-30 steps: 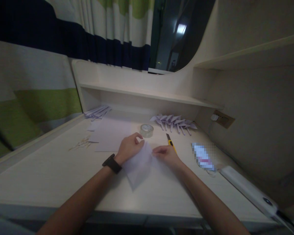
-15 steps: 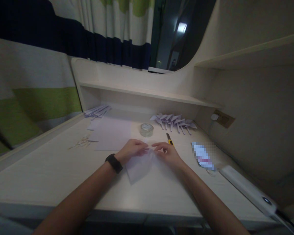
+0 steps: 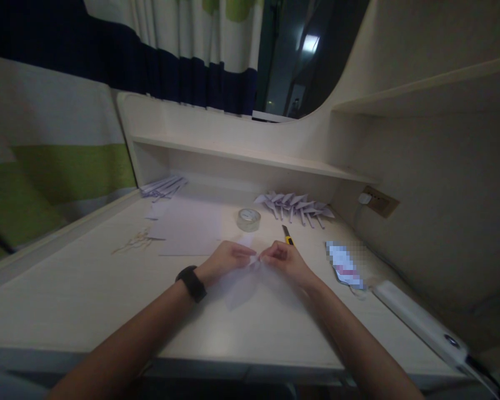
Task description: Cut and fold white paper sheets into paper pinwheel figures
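At the near edge of the pale, smooth surface [image 3: 216,344], a person's forearms reach inward, the left wrist wearing a wide black watch [image 3: 191,283]. To the right lies a long white plastic bar [image 3: 420,316] with a dark oval mark. The left hand [image 3: 227,258] and the right hand [image 3: 285,261] nearly meet at the middle, each with thumb and fingers pinched on a thin white sheet of paper [image 3: 236,293]. The sheet is bunched at their fingertips and spreads toward the person, its outline blurred. Right of the hands lies a phone [image 3: 345,265] with a pixelated screen.

Thin yellowish strands [image 3: 135,243] lie well left. Just beyond the right hand, a yellow-and-black utility knife [image 3: 289,236] is partly hidden. A clear roll of adhesive tape [image 3: 249,221] rests flat beyond the fingertips, right of flat white paper sheets [image 3: 187,228]. Farther back, folded white paper pinwheels [image 3: 295,207] lie in an overlapping row on the right; slender white paper sticks [image 3: 162,187] lie bundled on the left. Behind them runs a pale shelf [image 3: 250,155], below a green, white and navy curtain [image 3: 191,55].
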The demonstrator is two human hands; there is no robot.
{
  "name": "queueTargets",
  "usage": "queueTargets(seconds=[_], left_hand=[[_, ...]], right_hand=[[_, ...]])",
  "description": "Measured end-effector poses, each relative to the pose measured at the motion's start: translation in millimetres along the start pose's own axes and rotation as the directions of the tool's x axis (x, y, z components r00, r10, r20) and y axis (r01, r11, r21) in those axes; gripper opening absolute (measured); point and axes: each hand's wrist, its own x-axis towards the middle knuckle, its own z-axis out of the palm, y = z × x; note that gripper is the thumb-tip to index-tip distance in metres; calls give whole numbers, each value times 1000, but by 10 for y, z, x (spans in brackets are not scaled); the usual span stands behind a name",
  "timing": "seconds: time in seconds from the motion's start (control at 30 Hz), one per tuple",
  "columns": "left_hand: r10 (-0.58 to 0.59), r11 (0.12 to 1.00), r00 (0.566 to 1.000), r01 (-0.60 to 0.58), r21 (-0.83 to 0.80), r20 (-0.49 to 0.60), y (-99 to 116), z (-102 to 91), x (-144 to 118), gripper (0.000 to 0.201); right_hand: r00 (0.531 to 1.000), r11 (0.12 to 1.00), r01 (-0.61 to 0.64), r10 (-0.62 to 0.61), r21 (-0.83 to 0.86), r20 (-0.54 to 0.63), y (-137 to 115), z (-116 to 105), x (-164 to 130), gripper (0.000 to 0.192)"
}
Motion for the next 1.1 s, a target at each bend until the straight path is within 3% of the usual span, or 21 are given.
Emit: queueTargets(seconds=[0.13,0.3,0.53,0.8,0.97,1.1], left_hand=[[33,993,999,-30,113,-22,-61,-24,-10,35],[68,992,997,-62,112,-47,-121,-4,17,40],[91,991,986,-76,112,-141,-98,40,-7,38],[52,990,979,-25,136,-198,-157,49,2,37],[26,992,983,-3,126,-182,-159,57,1,38],[12,997,988,-1,73,-153,-187,57,6,41]], right_hand=[[1000,1000,17,-17,19,4,22,33,-8,29],[998,998,61,-60,28,-15,48,72,2,25],[970,990,121,-132,-66,-202,138,175,24,14],[942,975,139,-184,-173,-280,163,246,-2,7],[933,936,157,-246,-316,-263,173,273,-26,1],[918,886,201,-320,-419,-236,178,266,-42,8]])
